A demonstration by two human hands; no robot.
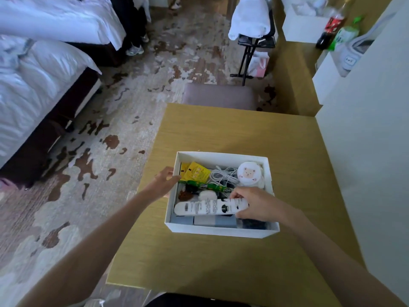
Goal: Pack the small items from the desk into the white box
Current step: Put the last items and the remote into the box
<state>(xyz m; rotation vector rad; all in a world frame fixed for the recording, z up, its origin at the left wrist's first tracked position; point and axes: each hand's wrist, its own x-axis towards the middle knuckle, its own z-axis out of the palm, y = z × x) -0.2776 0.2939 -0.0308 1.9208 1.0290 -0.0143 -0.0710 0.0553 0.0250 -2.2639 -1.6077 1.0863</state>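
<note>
The white box (221,231) stands on the wooden desk (243,134), filled with small items. Inside lie a yellow packet (195,171), a coiled white cable (223,175), a round white bear-print case (249,173), a green stick pack (207,186), a brown furry item (184,195) and a white fluffy ball (208,194). My right hand (254,203) is inside the box, gripping the right end of a long white printed tube (208,207) that lies across the front. My left hand (162,181) rests on the box's left wall, fingers apart.
A grey padded chair (219,95) sits behind the desk. A white wall panel (365,162) rises at the desk's right. Beds (33,85) stand at left across patterned carpet. Bottles (332,23) and white boxes sit on a far counter, beside a black folding rack (254,43).
</note>
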